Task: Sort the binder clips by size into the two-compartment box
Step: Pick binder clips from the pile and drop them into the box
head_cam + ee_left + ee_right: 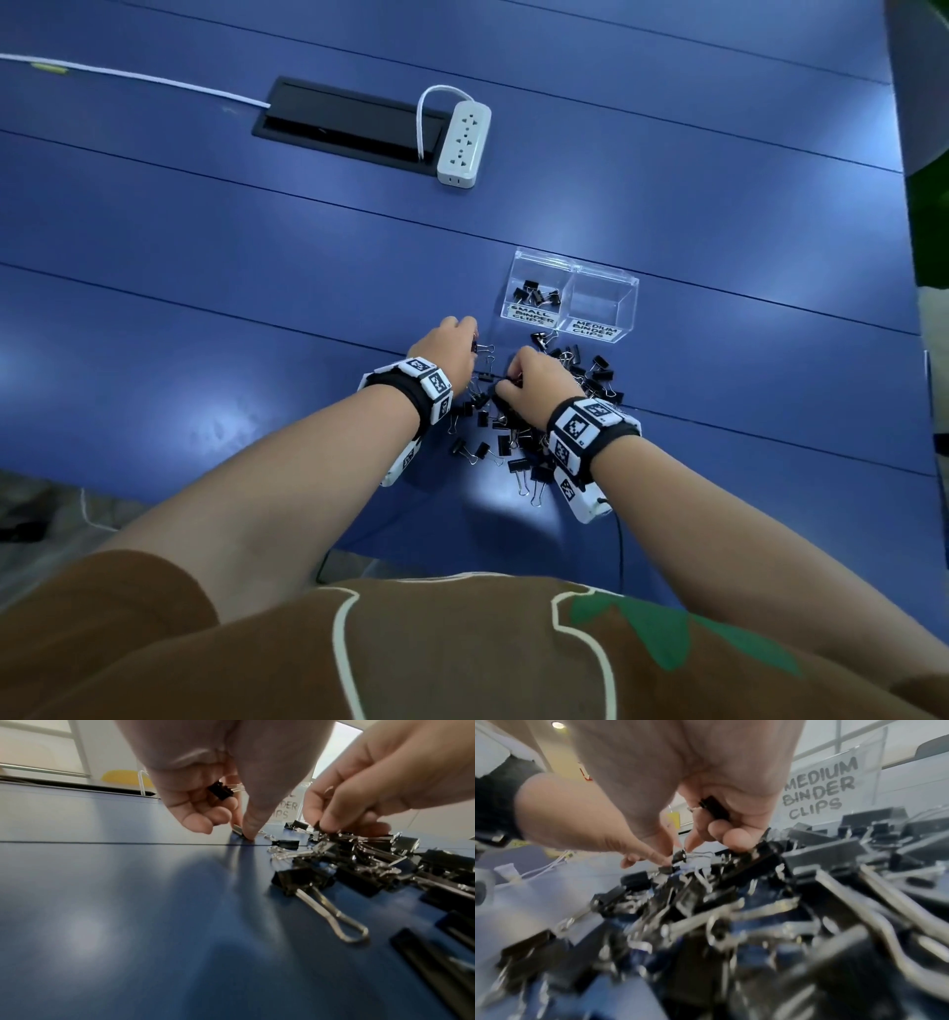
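Risk: left hand point(205, 801) and right hand point(706, 801), each already palming a small clip point(220, 790), pinch more; palmed ones may spill.

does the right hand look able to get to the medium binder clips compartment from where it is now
Probably yes. The right hand sits over the clip pile, just short of the medium compartment, whose top is open and empty. Only loose clips lie between them, though its grip already holds small clips.

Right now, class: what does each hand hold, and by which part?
Left hand: a small clip tucked in its curled fingers, by the black body. Right hand: likewise a small clip by its body.
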{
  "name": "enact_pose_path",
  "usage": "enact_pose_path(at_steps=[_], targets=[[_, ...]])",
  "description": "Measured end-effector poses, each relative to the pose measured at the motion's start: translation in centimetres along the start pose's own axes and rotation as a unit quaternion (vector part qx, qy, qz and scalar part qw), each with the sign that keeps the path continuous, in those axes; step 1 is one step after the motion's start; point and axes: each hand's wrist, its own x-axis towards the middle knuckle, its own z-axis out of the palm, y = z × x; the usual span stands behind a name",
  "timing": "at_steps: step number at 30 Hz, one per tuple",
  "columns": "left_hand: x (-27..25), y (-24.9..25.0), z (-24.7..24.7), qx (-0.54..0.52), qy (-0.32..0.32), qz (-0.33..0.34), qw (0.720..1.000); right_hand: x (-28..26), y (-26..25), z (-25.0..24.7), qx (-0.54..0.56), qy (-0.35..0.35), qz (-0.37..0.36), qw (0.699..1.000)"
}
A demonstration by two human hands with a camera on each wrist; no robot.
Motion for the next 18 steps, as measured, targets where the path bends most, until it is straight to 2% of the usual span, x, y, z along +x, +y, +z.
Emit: enact_pose_path(at_steps=[4, 7, 9, 13, 18], targets=[[0.1, 0.0, -0.2, -0.009, -0.01, -0.005, 1.0, 0.8, -0.4, -3.3, 0.122, 0.071, 0.031, 0.99], [0.1, 0.0, -0.7, -0.054, -0.016, -0.016, 0.998, 2.7, -0.7, -6.6, 0.156, 0.13, 0.029, 0.979], [0.2, 0.3, -1.3, -0.091, -0.003, -0.009, 0.996, 4.1, -0.7, -8.0, 0.149, 0.144, 0.032, 0.978], [0.7, 2.3, -3.1, -0.128, 0.034, 0.021, 0.991, 5.3, -0.3, -9.0, 0.085, 0.127, 0.02, 0.988], [2.4, 5.1, -5.1, -0.146, 0.065, 0.057, 0.986, 3.1, 1.0, -7.8, 0.069, 0.167, 0.002, 0.984]])
